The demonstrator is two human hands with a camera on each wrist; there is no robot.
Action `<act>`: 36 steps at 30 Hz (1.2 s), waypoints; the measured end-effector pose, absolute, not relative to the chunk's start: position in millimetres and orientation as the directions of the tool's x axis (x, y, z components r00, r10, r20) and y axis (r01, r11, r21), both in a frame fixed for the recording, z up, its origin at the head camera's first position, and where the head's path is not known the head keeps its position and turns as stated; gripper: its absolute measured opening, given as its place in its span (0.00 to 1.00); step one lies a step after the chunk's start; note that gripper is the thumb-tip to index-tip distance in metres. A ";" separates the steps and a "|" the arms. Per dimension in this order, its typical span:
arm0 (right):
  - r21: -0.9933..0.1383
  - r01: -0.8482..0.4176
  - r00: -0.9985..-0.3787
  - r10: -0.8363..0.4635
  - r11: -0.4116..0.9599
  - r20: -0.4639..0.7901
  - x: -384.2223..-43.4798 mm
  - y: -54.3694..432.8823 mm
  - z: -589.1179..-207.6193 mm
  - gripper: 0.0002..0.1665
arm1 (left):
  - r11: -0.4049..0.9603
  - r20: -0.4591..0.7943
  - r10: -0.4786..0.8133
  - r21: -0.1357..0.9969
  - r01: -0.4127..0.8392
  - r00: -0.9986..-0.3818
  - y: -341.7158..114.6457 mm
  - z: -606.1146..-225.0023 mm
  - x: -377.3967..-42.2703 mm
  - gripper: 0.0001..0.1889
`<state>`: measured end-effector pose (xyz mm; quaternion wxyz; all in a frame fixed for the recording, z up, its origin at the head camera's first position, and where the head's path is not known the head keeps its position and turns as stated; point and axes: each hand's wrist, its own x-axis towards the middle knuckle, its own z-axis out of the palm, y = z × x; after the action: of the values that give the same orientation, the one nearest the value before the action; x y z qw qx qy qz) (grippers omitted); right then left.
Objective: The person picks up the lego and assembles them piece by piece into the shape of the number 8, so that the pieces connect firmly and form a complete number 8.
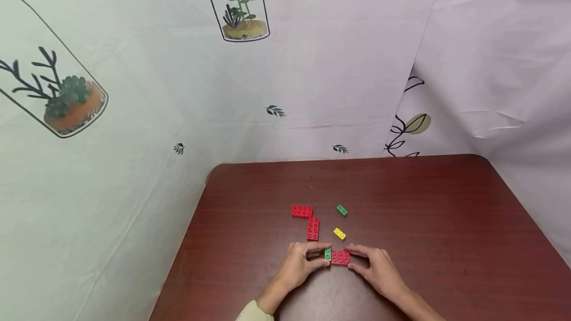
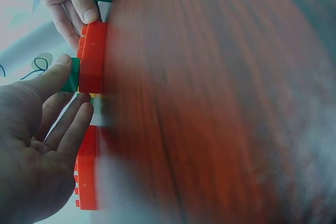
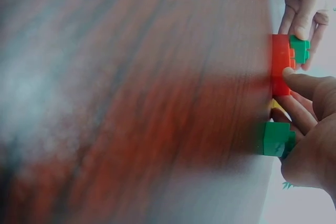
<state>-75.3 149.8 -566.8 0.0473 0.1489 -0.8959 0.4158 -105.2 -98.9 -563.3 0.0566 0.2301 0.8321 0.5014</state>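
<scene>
A small green toy building brick (image 1: pixel 327 254) sits on the left end of a red building brick (image 1: pixel 341 257) near the table's front. My left hand (image 1: pixel 298 265) pinches the green brick between thumb and fingers; in the left wrist view its thumb lies on that brick (image 2: pixel 74 75). With thumb and fingers at the opposite sides of its right end, my right hand (image 1: pixel 379 269) holds the red brick, whose studs face up. The right wrist view shows the green brick (image 3: pixel 299 50) on top of the red one, near its far end.
Beyond the hands lie a yellow brick (image 1: pixel 339 234) and another small green brick (image 1: pixel 342 210). Two more red bricks, one crosswise (image 1: pixel 302 211) and one lengthwise (image 1: pixel 313 229), lie corner to corner behind the left hand. A printed cloth (image 1: pixel 312 88) hangs behind the brown table (image 1: pixel 446 222).
</scene>
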 end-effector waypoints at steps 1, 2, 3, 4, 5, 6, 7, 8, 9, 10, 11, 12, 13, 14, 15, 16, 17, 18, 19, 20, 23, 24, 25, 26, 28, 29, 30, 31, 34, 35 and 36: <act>-0.731 -0.304 -0.952 -0.227 0.611 0.206 -75.3 149.8 -566.7 0.22 | 0.389 0.134 0.440 0.863 0.323 -0.888 -98.9 -563.1 -105.1 0.19; -0.731 -0.302 -0.952 -0.226 0.611 0.205 -75.3 149.8 -566.6 0.22 | 0.388 0.131 0.441 0.864 0.320 -0.888 -98.8 -563.0 -105.0 0.19; -0.732 -0.302 -0.952 -0.226 0.611 0.205 -75.4 149.7 -566.6 0.22 | 0.385 0.130 0.441 0.866 0.318 -0.888 -98.8 -562.9 -105.0 0.19; -0.732 -0.301 -0.953 -0.226 0.611 0.203 -75.4 149.7 -566.6 0.22 | 0.383 0.130 0.442 0.868 0.317 -0.888 -98.6 -562.9 -105.0 0.19; -0.733 -0.301 -0.953 -0.226 0.610 0.204 -75.5 149.8 -566.6 0.22 | 0.381 0.132 0.442 0.868 0.319 -0.887 -98.4 -562.9 -105.1 0.19; -0.733 -0.301 -0.953 -0.226 0.610 0.204 -75.6 149.9 -566.6 0.22 | 0.378 0.135 0.443 0.868 0.322 -0.886 -98.3 -563.2 -105.1 0.19; -0.733 -0.302 -0.952 -0.226 0.610 0.204 -75.9 149.9 -566.9 0.22 | 0.376 0.138 0.443 0.868 0.324 -0.886 -98.1 -563.3 -105.3 0.19; -0.733 -0.301 -0.953 -0.225 0.610 0.205 -76.1 150.0 -567.1 0.22 | 0.374 0.143 0.445 0.867 0.328 -0.884 -98.0 -563.6 -105.5 0.19; -0.732 -0.301 -0.953 -0.224 0.611 0.204 -76.4 150.2 -567.3 0.22 | 0.371 0.147 0.447 0.867 0.333 -0.882 -97.8 -563.9 -105.8 0.19; -0.732 -0.300 -0.953 -0.223 0.612 0.204 -76.6 150.5 -567.6 0.22 | 0.367 0.150 0.449 0.868 0.335 -0.881 -97.5 -564.2 -105.9 0.19; -0.731 -0.300 -0.953 -0.223 0.613 0.205 -76.7 150.8 -567.8 0.22 | 0.364 0.154 0.452 0.868 0.339 -0.879 -97.4 -564.5 -106.1 0.19; -0.731 -0.302 -0.953 -0.223 0.612 0.206 -76.7 151.1 -568.1 0.22 | 0.360 0.155 0.454 0.869 0.340 -0.878 -97.2 -564.8 -106.0 0.19; -0.730 -0.302 -0.953 -0.222 0.613 0.208 -76.7 151.4 -568.4 0.22 | 0.356 0.157 0.456 0.870 0.341 -0.876 -97.1 -565.0 -106.0 0.19; -0.731 -0.303 -0.952 -0.221 0.611 0.210 -76.7 151.7 -568.6 0.22 | 0.352 0.158 0.459 0.871 0.342 -0.874 -97.0 -565.3 -106.0 0.19; -0.732 -0.306 -0.952 -0.221 0.609 0.213 -76.6 151.9 -568.8 0.22 | 0.348 0.157 0.460 0.874 0.341 -0.874 -97.0 -565.5 -105.9 0.19; -0.732 -0.309 -0.950 -0.222 0.607 0.217 -76.5 152.1 -568.9 0.22 | 0.345 0.156 0.461 0.875 0.338 -0.874 -97.0 -565.6 -105.8 0.19; -0.733 -0.312 -0.950 -0.222 0.605 0.222 -76.5 152.2 -569.1 0.22 | 0.343 0.156 0.461 0.876 0.338 -0.874 -97.3 -565.6 -105.6 0.18; -0.733 -0.314 -0.949 -0.221 0.603 0.224 -76.6 152.3 -569.1 0.23 | 0.343 0.154 0.461 0.877 0.336 -0.874 -97.5 -565.6 -105.4 0.18; -0.733 -0.314 -0.949 -0.220 0.603 0.225 -76.8 152.2 -569.1 0.22 | 0.342 0.154 0.461 0.878 0.335 -0.874 -97.7 -565.7 -105.4 0.18; -0.733 -0.314 -0.949 -0.219 0.603 0.226 -76.9 152.1 -569.1 0.23 | 0.344 0.151 0.461 0.878 0.333 -0.875 -97.9 -565.5 -105.3 0.18; -0.732 -0.313 -0.949 -0.219 0.605 0.225 -77.2 151.9 -568.3 0.22 | 0.349 0.148 0.457 0.877 0.330 -0.877 -98.2 -564.5 -105.1 0.18; -0.732 -0.314 -0.949 -0.219 0.605 0.226 -77.2 151.8 -567.9 0.22 | 0.352 0.148 0.456 0.876 0.330 -0.877 -98.1 -564.1 -105.0 0.18; -0.732 -0.315 -0.949 -0.219 0.604 0.227 -77.2 151.8 -567.7 0.22 | 0.352 0.148 0.456 0.875 0.331 -0.878 -98.1 -563.7 -104.9 0.17; -0.732 -0.316 -0.948 -0.219 0.604 0.229 -77.2 151.8 -567.5 0.22 | 0.353 0.149 0.455 0.875 0.331 -0.878 -98.0 -563.3 -104.7 0.17; -0.732 -0.319 -0.947 -0.221 0.602 0.232 -77.3 151.9 -567.4 0.22 | 0.352 0.152 0.454 0.875 0.333 -0.878 -97.8 -563.1 -104.5 0.17; -0.732 -0.321 -0.947 -0.221 0.601 0.234 -77.3 152.0 -567.5 0.22 | 0.351 0.154 0.454 0.874 0.335 -0.878 -97.8 -563.0 -104.5 0.17; -0.732 -0.320 -0.947 -0.220 0.601 0.233 -77.5 152.1 -567.6 0.22 | 0.350 0.155 0.455 0.874 0.336 -0.877 -97.7 -563.2 -104.3 0.17; -0.733 -0.319 -0.948 -0.219 0.601 0.232 -77.6 152.2 -567.7 0.22 | 0.348 0.157 0.455 0.875 0.337 -0.876 -97.7 -563.4 -104.4 0.17; -0.731 -0.315 -0.949 -0.218 0.605 0.228 -77.8 152.7 -568.0 0.22 | 0.345 0.156 0.457 0.877 0.336 -0.876 -97.4 -564.2 -104.2 0.17; -0.731 -0.314 -0.949 -0.219 0.605 0.227 -77.7 152.8 -568.0 0.22 | 0.344 0.152 0.457 0.878 0.332 -0.876 -97.4 -564.5 -104.1 0.17; -0.730 -0.314 -0.949 -0.219 0.606 0.226 -77.6 153.0 -568.0 0.22 | 0.342 0.150 0.458 0.880 0.329 -0.876 -97.4 -564.6 -104.0 0.17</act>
<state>-77.6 153.0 -568.0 0.0568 0.1492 -0.8944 0.4177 -104.0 -97.4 -564.6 0.0617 0.2409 0.8168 0.5205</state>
